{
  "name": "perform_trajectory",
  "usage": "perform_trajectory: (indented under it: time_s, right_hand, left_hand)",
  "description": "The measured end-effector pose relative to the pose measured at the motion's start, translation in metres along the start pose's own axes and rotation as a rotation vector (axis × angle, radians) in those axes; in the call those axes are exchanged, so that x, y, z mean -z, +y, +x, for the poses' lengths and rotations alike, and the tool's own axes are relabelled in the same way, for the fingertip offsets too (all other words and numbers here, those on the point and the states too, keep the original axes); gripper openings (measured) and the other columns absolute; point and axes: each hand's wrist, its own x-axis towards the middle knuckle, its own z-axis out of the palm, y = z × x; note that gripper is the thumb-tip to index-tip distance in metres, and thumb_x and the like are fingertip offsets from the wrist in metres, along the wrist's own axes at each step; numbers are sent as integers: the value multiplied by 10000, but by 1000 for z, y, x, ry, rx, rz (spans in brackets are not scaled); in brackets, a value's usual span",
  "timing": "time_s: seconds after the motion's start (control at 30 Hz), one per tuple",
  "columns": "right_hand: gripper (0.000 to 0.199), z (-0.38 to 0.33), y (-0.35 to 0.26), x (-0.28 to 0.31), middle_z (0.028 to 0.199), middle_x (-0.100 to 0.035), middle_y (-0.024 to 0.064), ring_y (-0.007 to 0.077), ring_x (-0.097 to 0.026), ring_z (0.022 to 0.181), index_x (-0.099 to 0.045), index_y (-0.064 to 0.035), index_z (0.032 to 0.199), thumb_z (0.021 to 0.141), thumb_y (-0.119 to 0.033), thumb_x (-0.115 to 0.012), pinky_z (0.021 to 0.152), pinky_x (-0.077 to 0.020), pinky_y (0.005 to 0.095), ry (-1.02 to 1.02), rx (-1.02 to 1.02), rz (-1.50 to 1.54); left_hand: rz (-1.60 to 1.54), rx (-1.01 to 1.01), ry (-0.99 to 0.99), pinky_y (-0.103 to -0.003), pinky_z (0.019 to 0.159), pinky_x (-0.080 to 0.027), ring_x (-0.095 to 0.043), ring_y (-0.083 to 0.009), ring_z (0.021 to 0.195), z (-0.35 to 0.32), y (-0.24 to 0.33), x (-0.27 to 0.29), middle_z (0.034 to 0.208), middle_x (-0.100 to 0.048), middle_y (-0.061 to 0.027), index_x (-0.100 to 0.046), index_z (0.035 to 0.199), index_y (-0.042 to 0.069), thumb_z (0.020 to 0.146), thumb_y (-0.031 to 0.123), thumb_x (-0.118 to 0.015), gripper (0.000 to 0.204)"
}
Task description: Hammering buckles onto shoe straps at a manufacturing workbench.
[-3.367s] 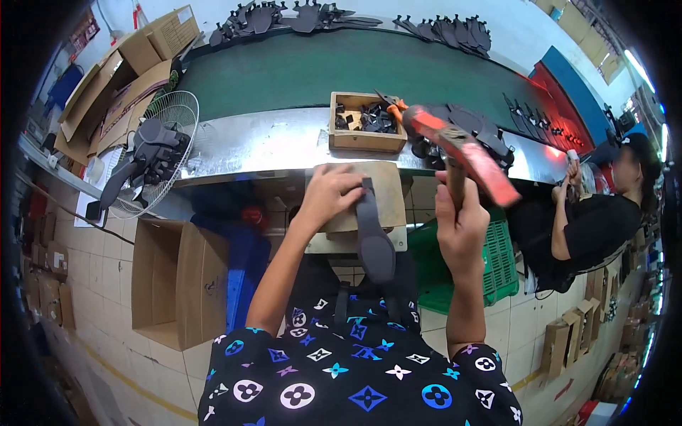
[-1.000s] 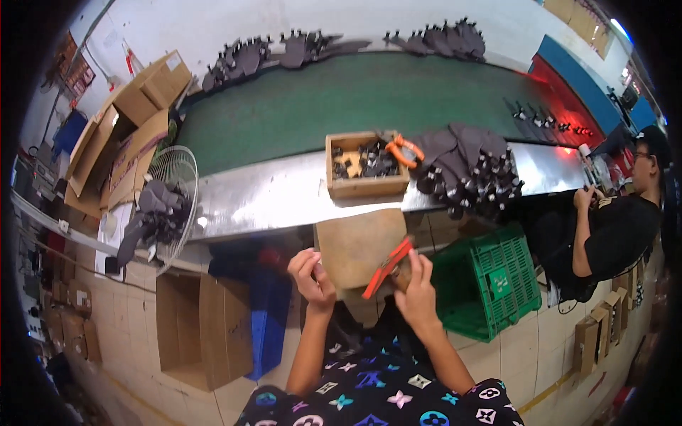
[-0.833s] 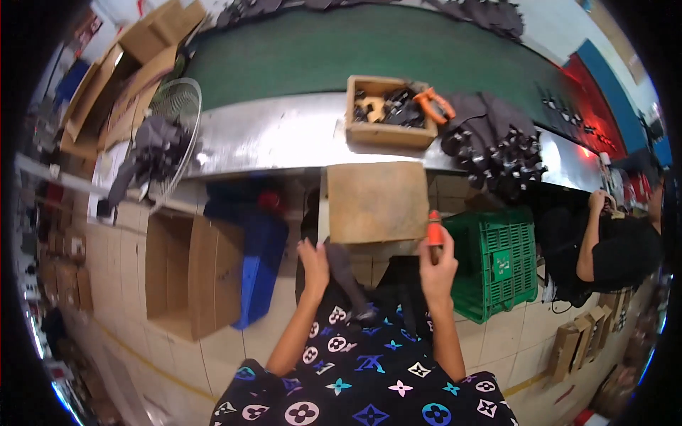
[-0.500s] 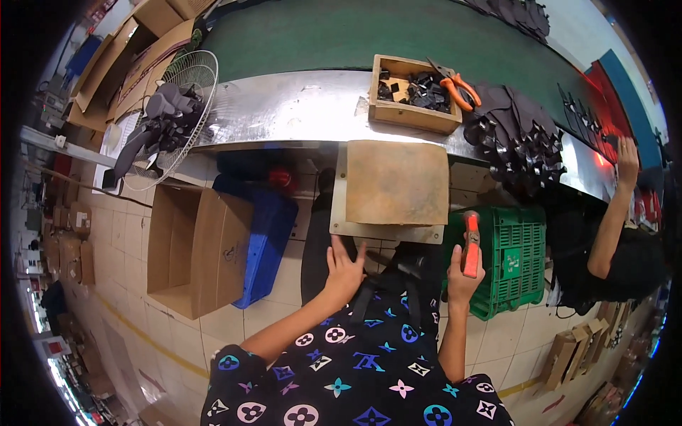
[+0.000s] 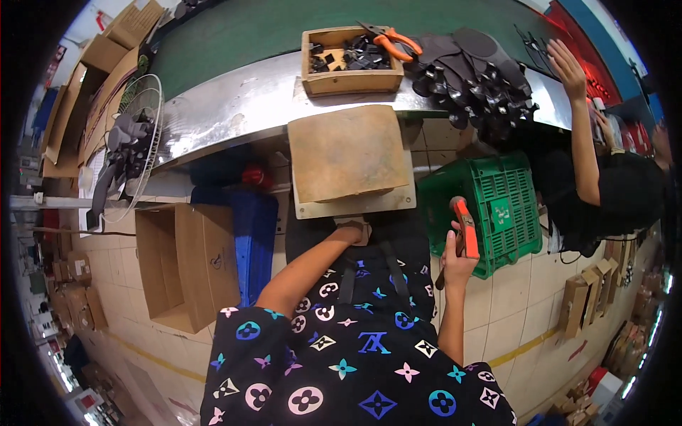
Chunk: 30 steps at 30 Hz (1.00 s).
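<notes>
We have a smooth green belt (image 5: 284,28) running behind a scuffed, shiny steel bench (image 5: 234,106). Below stand a slatted plastic crate (image 5: 524,186) and an open brown carton (image 5: 209,266). Between them, a squarish pad (image 5: 348,153), tan and blotchy, lies over a flat pale plate (image 5: 355,206). On the bench sits a wooden box (image 5: 352,84) of small black bits, orange-handled pliers (image 5: 398,48) across its right corner. Our right hand (image 5: 460,264) curls round the hammer (image 5: 465,226), its red head upright before the crate. Our left hand (image 5: 349,233) is at the plate's near edge, mostly hidden; we cannot tell its grip. Half a second ago its fingers showed spread there; the dark strap seen on the pad at first is gone from it.
</notes>
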Motion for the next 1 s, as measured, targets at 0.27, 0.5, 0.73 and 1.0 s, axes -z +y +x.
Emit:
perform_trajectory:
  time_s: [0.27,0.5,0.73,1.0]
  right_hand:
    - [251,-3,20,24,565,-425,-38,41,-364,397,-619,-28,1167,1006,-218,-584,349,-298,219,-20,-396,238]
    - [254,-3,25,13,550,-429,-34,45,-375,383,-631,-13,1128,1000,-230,-599,342,-300,221,-27,-468,272]
    - [260,-23,41,-6,603,-502,-69,23,-419,465,-663,-43,1127,957,-240,-665,414,-320,219,-171,-602,131]
    - [263,1,60,-30,591,-522,194,279,-559,507,-630,-3,863,908,-260,-659,523,-430,394,-293,-404,-242]
  left_hand:
    - [-12,80,-117,-449,1020,-438,-556,-410,1228,2,10,19,1292,-595,-250,-566,1335,37,931,136,-502,421]
    - [-41,116,-142,-452,1018,-441,-559,-410,1225,27,22,47,1296,-595,-247,-571,1330,34,932,138,-506,416]
    - [-75,76,-91,-455,1015,-445,-563,-411,1222,43,16,81,1300,-595,-245,-575,1325,30,934,140,-509,411]
    - [52,88,-291,-458,1013,-449,-567,-411,1219,40,46,72,1305,-594,-243,-580,1319,26,936,143,-512,406]
